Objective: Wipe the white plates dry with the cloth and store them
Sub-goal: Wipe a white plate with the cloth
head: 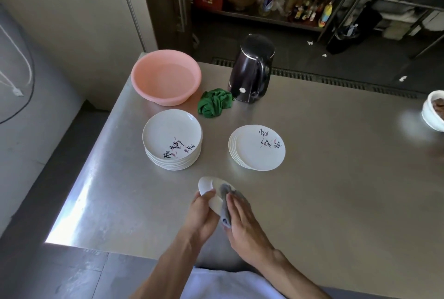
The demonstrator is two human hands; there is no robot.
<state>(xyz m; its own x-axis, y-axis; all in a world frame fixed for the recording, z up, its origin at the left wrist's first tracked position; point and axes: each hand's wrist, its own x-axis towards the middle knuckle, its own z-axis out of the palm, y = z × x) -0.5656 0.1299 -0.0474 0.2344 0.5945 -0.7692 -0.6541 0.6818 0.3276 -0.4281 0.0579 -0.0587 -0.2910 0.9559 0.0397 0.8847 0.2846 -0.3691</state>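
My left hand (pixel 203 212) grips a small white plate (pixel 208 187) by its near edge, tilted on its side above the steel table (pixel 336 178). My right hand (pixel 242 219) presses a grey cloth (pixel 227 202) against the plate's face, fingers laid straight over the cloth. A tall stack of white plates with black writing (pixel 171 140) stands to the left. A lower, fanned stack of the same plates (pixel 258 147) lies to the right.
A pink basin (pixel 165 77) holding water sits at the back left. A crumpled green cloth (pixel 215 103) lies beside a dark electric kettle (pixel 252 70). A white bowl (pixel 433 111) sits at the right edge. Metal shelving with bottles stands beyond the table.
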